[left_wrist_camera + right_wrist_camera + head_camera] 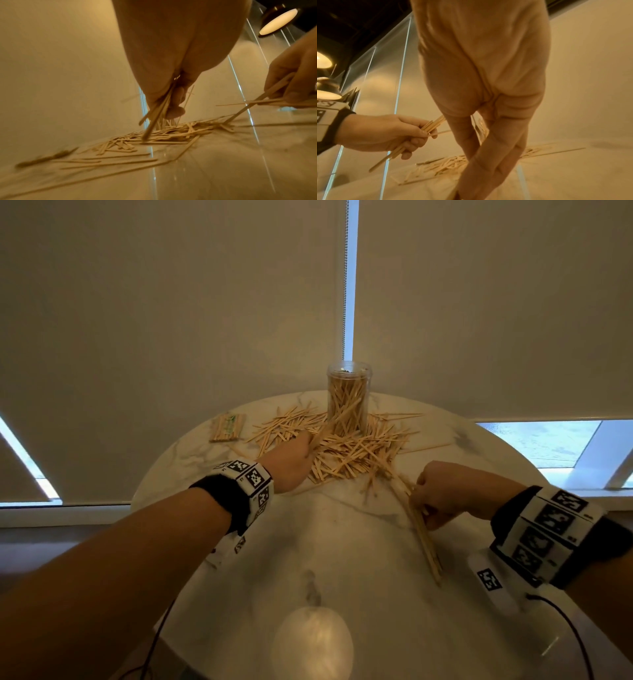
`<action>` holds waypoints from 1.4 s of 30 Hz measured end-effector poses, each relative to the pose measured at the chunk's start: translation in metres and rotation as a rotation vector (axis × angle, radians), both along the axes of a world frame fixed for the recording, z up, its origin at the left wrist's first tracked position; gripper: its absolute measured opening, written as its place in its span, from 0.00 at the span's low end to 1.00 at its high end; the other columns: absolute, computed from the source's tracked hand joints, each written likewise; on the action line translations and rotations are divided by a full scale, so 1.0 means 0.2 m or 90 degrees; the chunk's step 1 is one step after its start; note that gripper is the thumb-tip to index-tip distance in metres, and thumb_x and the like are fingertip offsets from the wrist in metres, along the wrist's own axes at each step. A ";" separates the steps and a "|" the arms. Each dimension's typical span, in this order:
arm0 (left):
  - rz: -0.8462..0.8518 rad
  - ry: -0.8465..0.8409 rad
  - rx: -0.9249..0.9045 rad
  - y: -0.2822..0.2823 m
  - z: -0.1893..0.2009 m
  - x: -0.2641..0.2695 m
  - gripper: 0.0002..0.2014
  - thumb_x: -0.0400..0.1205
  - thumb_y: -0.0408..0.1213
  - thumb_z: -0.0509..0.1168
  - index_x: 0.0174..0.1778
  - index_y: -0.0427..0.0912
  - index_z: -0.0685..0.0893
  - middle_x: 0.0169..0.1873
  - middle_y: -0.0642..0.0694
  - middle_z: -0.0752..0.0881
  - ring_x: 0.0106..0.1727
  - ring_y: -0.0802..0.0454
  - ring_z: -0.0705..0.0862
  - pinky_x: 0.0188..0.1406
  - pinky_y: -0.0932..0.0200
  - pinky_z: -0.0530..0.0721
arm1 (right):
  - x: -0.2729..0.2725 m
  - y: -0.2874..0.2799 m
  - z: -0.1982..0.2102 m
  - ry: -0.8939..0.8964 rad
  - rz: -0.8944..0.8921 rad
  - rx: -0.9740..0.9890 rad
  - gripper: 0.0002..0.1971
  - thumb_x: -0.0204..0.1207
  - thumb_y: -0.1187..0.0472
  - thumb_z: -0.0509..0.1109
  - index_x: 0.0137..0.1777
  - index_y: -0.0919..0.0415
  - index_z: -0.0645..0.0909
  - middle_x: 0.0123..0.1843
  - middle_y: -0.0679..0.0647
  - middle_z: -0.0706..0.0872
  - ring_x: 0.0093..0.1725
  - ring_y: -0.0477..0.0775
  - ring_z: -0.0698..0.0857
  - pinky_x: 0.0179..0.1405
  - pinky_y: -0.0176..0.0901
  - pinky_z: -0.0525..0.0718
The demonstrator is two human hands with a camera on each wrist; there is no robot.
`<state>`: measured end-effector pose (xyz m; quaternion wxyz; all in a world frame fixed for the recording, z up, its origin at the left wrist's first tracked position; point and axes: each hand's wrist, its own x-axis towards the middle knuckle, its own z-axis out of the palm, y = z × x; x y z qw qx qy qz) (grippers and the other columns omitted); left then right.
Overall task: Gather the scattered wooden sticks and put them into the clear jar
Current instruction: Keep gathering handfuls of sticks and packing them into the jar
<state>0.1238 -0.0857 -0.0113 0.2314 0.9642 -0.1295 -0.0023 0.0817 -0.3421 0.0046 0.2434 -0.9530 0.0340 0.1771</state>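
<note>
Your left hand (294, 455) reaches into the pile of loose wooden sticks (346, 446) just before the clear jar (348, 398), fingers closed around a small bunch; your right hand (442, 494) sits nearer you, clenched on a longer bundle (424, 535) that trails down toward the counter (325, 542). From the head view, the jar stands upright at the far edge, open-topped and already well filled with sticks, with the scatter ringing its base. A small wrapped packet (228, 427) lies apart to the left.

From the left wrist view, your left hand's fingers (175, 108) pinch several sticks (157, 112) near their upper ends, tips hanging down onto the heap (163, 135). Your right hand (295, 83) shows at the edge, holding its own sticks slantwise.

From the right wrist view, your left hand (385, 132) grips its bunch (431, 125) about mid-length, ends fanning out both sides. Your right hand (488, 121) points fingers downward; its hold is hidden here.

These sticks look light, stiff and smooth, so I judge a loose fan will slip or splay. Take them mid-length, tap the ends level on the counter, then feed them in end-first. The jar is likely light too, and a sideways nudge could tip it.
</note>
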 end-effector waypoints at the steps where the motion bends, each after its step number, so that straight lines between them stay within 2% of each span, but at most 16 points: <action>1: 0.013 0.000 -0.034 -0.02 0.01 -0.01 0.12 0.91 0.43 0.51 0.55 0.37 0.72 0.40 0.42 0.81 0.37 0.46 0.77 0.34 0.53 0.73 | -0.01 0.00 0.02 -0.006 0.006 0.022 0.05 0.78 0.66 0.72 0.42 0.66 0.83 0.32 0.54 0.87 0.23 0.43 0.85 0.21 0.30 0.80; 4: 0.072 0.006 -0.089 -0.07 0.02 -0.01 0.21 0.90 0.54 0.47 0.61 0.39 0.73 0.50 0.47 0.82 0.51 0.47 0.80 0.54 0.51 0.78 | 0.00 0.01 0.04 -0.045 -0.005 0.111 0.05 0.79 0.67 0.72 0.44 0.69 0.85 0.36 0.59 0.89 0.31 0.50 0.89 0.33 0.38 0.90; 6: 0.101 -0.009 -0.112 -0.11 0.02 -0.01 0.26 0.89 0.61 0.44 0.57 0.41 0.75 0.51 0.46 0.85 0.50 0.47 0.82 0.61 0.47 0.81 | 0.00 0.04 0.05 -0.090 -0.027 0.164 0.09 0.80 0.66 0.71 0.43 0.73 0.86 0.36 0.63 0.91 0.35 0.57 0.93 0.44 0.51 0.93; 8: 0.098 -0.008 -0.167 -0.15 0.02 -0.02 0.30 0.87 0.64 0.44 0.53 0.41 0.78 0.43 0.41 0.87 0.41 0.42 0.85 0.53 0.46 0.87 | 0.00 0.08 0.05 -0.130 -0.022 0.222 0.09 0.82 0.64 0.71 0.44 0.71 0.86 0.35 0.60 0.91 0.35 0.56 0.93 0.45 0.54 0.93; 10: 0.065 0.035 -0.266 -0.19 0.01 -0.04 0.38 0.81 0.74 0.46 0.53 0.42 0.82 0.28 0.47 0.80 0.30 0.46 0.81 0.43 0.45 0.88 | 0.00 0.13 0.07 -0.167 -0.012 0.270 0.09 0.83 0.62 0.70 0.45 0.68 0.86 0.35 0.57 0.91 0.34 0.53 0.93 0.43 0.51 0.93; 12: 0.025 0.069 -0.314 -0.22 0.02 -0.07 0.41 0.74 0.81 0.47 0.40 0.42 0.80 0.22 0.48 0.74 0.25 0.48 0.76 0.36 0.46 0.86 | 0.00 0.19 0.08 -0.201 0.011 0.298 0.08 0.84 0.61 0.69 0.47 0.65 0.85 0.37 0.56 0.92 0.35 0.51 0.93 0.41 0.47 0.93; 15: -0.029 0.107 -0.419 -0.27 0.02 -0.09 0.32 0.78 0.74 0.55 0.43 0.45 0.83 0.28 0.38 0.81 0.26 0.50 0.75 0.29 0.53 0.77 | 0.00 0.28 0.10 -0.250 0.062 0.283 0.07 0.84 0.64 0.66 0.51 0.60 0.86 0.39 0.53 0.92 0.37 0.50 0.93 0.42 0.46 0.93; 19: -0.013 0.057 -0.452 -0.28 0.05 -0.12 0.21 0.90 0.56 0.51 0.44 0.45 0.79 0.30 0.43 0.80 0.26 0.53 0.76 0.28 0.56 0.79 | 0.00 0.32 0.11 -0.289 0.069 0.303 0.08 0.81 0.65 0.69 0.50 0.58 0.90 0.37 0.52 0.92 0.37 0.48 0.93 0.47 0.48 0.93; 22: 0.012 0.055 -0.464 -0.25 0.04 -0.12 0.21 0.90 0.55 0.51 0.48 0.44 0.81 0.37 0.42 0.84 0.35 0.48 0.82 0.42 0.50 0.84 | -0.02 0.33 0.11 -0.269 0.052 0.365 0.04 0.78 0.66 0.75 0.48 0.62 0.91 0.41 0.54 0.93 0.41 0.50 0.93 0.51 0.49 0.92; 24: 0.031 0.068 -0.489 -0.23 0.02 -0.11 0.26 0.84 0.63 0.53 0.51 0.44 0.85 0.47 0.39 0.89 0.49 0.41 0.88 0.58 0.40 0.86 | -0.04 0.34 0.11 -0.294 0.079 0.332 0.03 0.75 0.63 0.78 0.47 0.59 0.91 0.41 0.52 0.93 0.42 0.49 0.92 0.52 0.50 0.91; 26: 0.050 0.065 -0.513 -0.22 0.01 -0.11 0.26 0.81 0.63 0.54 0.49 0.43 0.86 0.49 0.37 0.90 0.53 0.38 0.88 0.62 0.35 0.84 | -0.06 0.35 0.12 -0.333 0.097 0.261 0.03 0.74 0.57 0.79 0.45 0.54 0.90 0.39 0.49 0.92 0.41 0.47 0.91 0.50 0.49 0.91; 29: 0.048 0.068 -0.584 -0.23 0.02 -0.13 0.19 0.91 0.50 0.52 0.44 0.42 0.80 0.36 0.42 0.84 0.37 0.45 0.83 0.43 0.44 0.83 | -0.06 0.34 0.16 -0.404 0.038 0.239 0.06 0.79 0.54 0.73 0.43 0.54 0.85 0.36 0.49 0.91 0.34 0.45 0.90 0.41 0.49 0.92; 31: 0.040 0.094 -0.652 -0.23 0.02 -0.15 0.16 0.92 0.48 0.51 0.44 0.43 0.75 0.30 0.48 0.76 0.29 0.53 0.76 0.31 0.54 0.79 | -0.05 0.32 0.20 -0.407 -0.004 0.250 0.06 0.82 0.53 0.69 0.50 0.56 0.81 0.43 0.51 0.90 0.35 0.48 0.90 0.37 0.49 0.93; 34: -0.009 0.064 -0.624 -0.23 0.04 -0.17 0.16 0.91 0.52 0.53 0.42 0.47 0.74 0.29 0.52 0.72 0.25 0.57 0.70 0.25 0.60 0.73 | -0.03 0.29 0.23 -0.367 0.007 0.347 0.23 0.84 0.49 0.66 0.76 0.51 0.69 0.54 0.50 0.86 0.45 0.51 0.91 0.45 0.53 0.92; 36: -0.070 0.061 -0.573 -0.24 0.05 -0.21 0.17 0.89 0.55 0.54 0.41 0.48 0.73 0.28 0.52 0.72 0.25 0.57 0.69 0.23 0.61 0.71 | -0.01 0.28 0.25 -0.426 0.037 0.380 0.30 0.85 0.48 0.65 0.84 0.42 0.58 0.63 0.49 0.84 0.53 0.52 0.90 0.53 0.55 0.90; 42: -0.092 0.095 -0.623 -0.30 0.07 -0.26 0.21 0.87 0.58 0.57 0.42 0.43 0.70 0.24 0.52 0.68 0.21 0.57 0.65 0.20 0.62 0.64 | 0.04 0.30 0.37 -0.438 0.116 0.307 0.18 0.89 0.54 0.56 0.77 0.48 0.73 0.59 0.51 0.88 0.56 0.55 0.88 0.54 0.56 0.90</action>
